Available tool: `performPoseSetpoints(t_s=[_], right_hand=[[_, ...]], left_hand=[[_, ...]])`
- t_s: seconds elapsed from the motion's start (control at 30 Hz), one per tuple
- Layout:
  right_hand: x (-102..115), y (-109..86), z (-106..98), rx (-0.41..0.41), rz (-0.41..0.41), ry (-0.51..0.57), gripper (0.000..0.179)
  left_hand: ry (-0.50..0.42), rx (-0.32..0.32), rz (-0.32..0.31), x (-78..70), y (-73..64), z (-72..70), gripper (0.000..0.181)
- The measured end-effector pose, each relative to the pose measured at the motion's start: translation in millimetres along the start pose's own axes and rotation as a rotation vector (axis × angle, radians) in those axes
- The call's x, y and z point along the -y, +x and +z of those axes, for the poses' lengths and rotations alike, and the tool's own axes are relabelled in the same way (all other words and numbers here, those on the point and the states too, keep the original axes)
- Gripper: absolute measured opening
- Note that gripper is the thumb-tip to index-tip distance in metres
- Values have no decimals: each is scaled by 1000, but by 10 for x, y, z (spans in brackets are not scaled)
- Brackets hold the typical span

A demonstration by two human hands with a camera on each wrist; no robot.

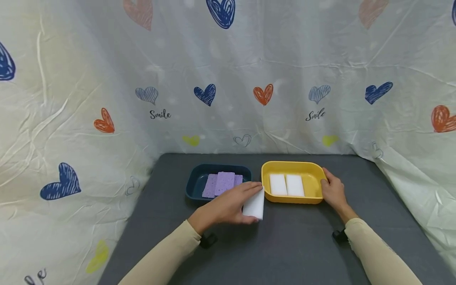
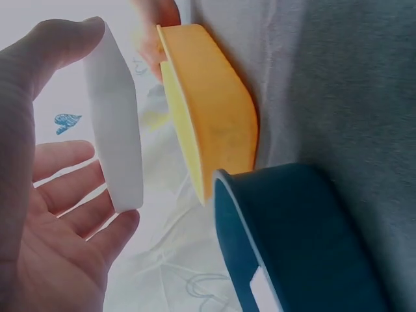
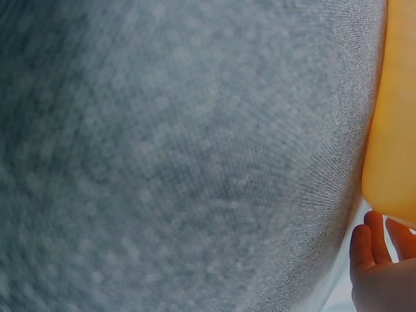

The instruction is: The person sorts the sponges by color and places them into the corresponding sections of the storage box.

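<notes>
My left hand pinches a white sponge block by its edges, thumb on one end and fingertips on the other. In the left wrist view the same white sponge stands clear of the palm. It is held in front of the gap between the two trays. On the right, my right hand grips the right end of the yellow tray, thumb at the rim. Two more white sponges lie side by side inside that tray. The right wrist view shows fingers against the tray's yellow wall.
A dark blue tray stands left of the yellow one, with several purple sponges overlapping in it. Both trays sit toward the back of a grey-covered table. A white curtain printed with hearts hangs behind and at the sides.
</notes>
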State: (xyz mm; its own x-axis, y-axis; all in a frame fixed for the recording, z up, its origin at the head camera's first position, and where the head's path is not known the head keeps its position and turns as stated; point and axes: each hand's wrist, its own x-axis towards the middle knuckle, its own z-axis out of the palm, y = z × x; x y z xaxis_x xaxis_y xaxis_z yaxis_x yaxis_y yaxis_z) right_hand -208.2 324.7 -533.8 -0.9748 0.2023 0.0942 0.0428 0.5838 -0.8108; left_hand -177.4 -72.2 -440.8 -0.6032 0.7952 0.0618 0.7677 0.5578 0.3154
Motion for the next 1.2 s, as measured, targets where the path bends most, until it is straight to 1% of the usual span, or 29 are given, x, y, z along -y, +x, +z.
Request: performPoseSetpoints(t_s=[0.2, 0.43, 0.6, 0.87, 0.97, 1.07, 1.2], right_hand=[[0, -1, 4, -13, -10, -20, 57], [-15, -4, 2, 4, 4, 8, 57], [-26, 4, 6, 2, 2, 1, 58], [-53, 29, -4, -7, -1, 0, 57], [-61, 36, -4, -11, -5, -1, 57], [-69, 42, -1, -13, -9, -2, 57], [-69, 49, -5, -11, -15, -1, 57]], left_hand=[[2, -14, -17, -42, 179, -9, 95], [14, -14, -16, -78, 357, 8, 95], [10, -19, -30, -88, 487, 19, 94], [35, -22, -14, -137, 733, 19, 93], [51, -30, 1, -152, 826, 42, 93], [61, -39, 4, -163, 908, 82, 91], [75, -44, -11, -177, 1008, 139, 90]])
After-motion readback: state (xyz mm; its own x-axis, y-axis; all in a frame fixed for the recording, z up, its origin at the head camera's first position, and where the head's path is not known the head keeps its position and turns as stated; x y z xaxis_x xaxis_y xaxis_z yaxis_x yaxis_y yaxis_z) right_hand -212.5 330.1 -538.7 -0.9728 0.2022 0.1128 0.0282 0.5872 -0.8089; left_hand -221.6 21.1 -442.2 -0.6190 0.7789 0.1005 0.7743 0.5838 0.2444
